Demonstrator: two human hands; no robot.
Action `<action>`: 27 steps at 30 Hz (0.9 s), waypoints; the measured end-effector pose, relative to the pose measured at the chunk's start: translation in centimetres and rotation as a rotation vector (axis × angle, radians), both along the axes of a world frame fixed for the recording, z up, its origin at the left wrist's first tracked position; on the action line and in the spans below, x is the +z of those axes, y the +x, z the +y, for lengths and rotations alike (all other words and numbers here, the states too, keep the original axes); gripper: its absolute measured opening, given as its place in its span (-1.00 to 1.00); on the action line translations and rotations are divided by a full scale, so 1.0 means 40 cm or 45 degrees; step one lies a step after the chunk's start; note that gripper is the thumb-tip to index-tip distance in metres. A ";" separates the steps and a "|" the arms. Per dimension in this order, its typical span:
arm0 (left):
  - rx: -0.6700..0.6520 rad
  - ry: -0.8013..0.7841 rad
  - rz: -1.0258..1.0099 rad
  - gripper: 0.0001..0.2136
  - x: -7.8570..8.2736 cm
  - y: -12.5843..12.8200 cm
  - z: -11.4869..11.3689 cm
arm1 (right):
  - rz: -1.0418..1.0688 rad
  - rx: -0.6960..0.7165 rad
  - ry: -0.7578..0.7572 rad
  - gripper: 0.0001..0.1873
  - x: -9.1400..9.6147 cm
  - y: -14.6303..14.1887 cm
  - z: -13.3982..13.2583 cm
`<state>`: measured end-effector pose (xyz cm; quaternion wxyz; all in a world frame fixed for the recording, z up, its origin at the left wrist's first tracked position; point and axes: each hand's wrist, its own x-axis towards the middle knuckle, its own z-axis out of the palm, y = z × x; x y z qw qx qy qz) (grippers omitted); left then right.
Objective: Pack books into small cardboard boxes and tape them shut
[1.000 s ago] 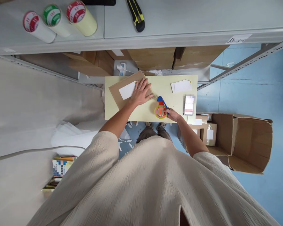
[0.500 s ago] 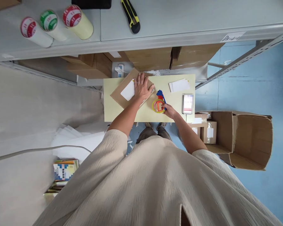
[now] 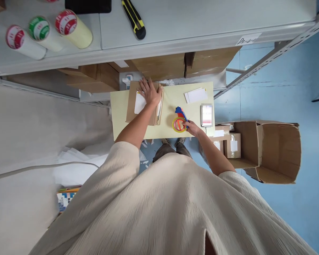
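A cardboard box [image 3: 132,102] with a white label [image 3: 139,103] on top lies at the left part of the pale yellow table [image 3: 172,94]. My left hand [image 3: 151,92] rests over its top, fingers spread towards the far edge and thumb near the right edge. Along that right side, a narrow opening shows something white inside. My right hand [image 3: 192,128] is closed round a blue and red tape dispenser [image 3: 181,113] carrying a roll of clear yellowish tape [image 3: 173,125]. The dispenser is to the right of the box, apart from it.
White slips [image 3: 196,95] and a phone [image 3: 206,115] lie on the table's right side. A shelf [image 3: 188,30] in front holds a utility knife [image 3: 134,19] and label rolls [image 3: 77,32]. To the right stands a large open carton [image 3: 279,148] with smaller boxes [image 3: 232,146].
The box has turned under my left hand from a slant to nearly square with the table. My right hand keeps the tape dispenser in about the same place. The whole view has shifted slightly.
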<state>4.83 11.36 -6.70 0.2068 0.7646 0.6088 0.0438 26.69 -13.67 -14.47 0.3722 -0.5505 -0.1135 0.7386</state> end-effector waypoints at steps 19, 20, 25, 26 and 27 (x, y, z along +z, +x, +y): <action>-0.867 -0.020 0.008 -0.07 0.002 -0.207 -0.190 | -0.029 0.093 -0.058 -0.37 -0.037 -0.061 0.032; -0.820 -0.004 -0.002 -0.09 -0.002 -0.195 -0.195 | -0.017 0.101 -0.054 -0.38 -0.035 -0.075 0.043; -0.649 0.034 -0.046 -0.18 -0.013 -0.147 -0.209 | 0.053 0.122 -0.051 -0.43 -0.019 -0.135 0.077; -0.631 0.032 -0.049 -0.19 -0.013 -0.141 -0.209 | 0.056 0.121 -0.059 -0.44 -0.015 -0.140 0.076; -0.615 0.028 -0.049 -0.20 -0.013 -0.136 -0.209 | 0.059 0.123 -0.066 -0.45 -0.011 -0.144 0.072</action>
